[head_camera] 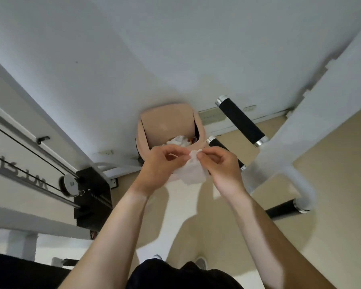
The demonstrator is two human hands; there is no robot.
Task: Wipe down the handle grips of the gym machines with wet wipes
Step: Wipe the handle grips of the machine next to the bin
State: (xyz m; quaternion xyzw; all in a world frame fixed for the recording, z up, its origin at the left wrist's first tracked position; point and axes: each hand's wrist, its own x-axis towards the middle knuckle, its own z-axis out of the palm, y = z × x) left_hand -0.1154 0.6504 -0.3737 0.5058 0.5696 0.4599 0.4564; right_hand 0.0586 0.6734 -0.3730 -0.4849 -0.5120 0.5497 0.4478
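A white wet wipe (193, 171) hangs between both of my hands, just above the front rim of a beige waste bin (167, 122). My left hand (161, 165) pinches its left side and my right hand (219, 163) pinches its top corner with thumb and forefinger. Crumpled white wipes (178, 140) lie inside the bin. To the right, a white gym machine frame (300, 163) carries black foam handle grips: an upper grip (241, 120), a second grip (219, 144) partly hidden behind my right hand, and a lower grip (283, 210).
At the left stands a cable machine with a pulley (70, 184), black cables and a black weight stack (94, 195). The white wall is right behind the bin. Beige floor lies below, with my shoes (200, 262) near the bottom.
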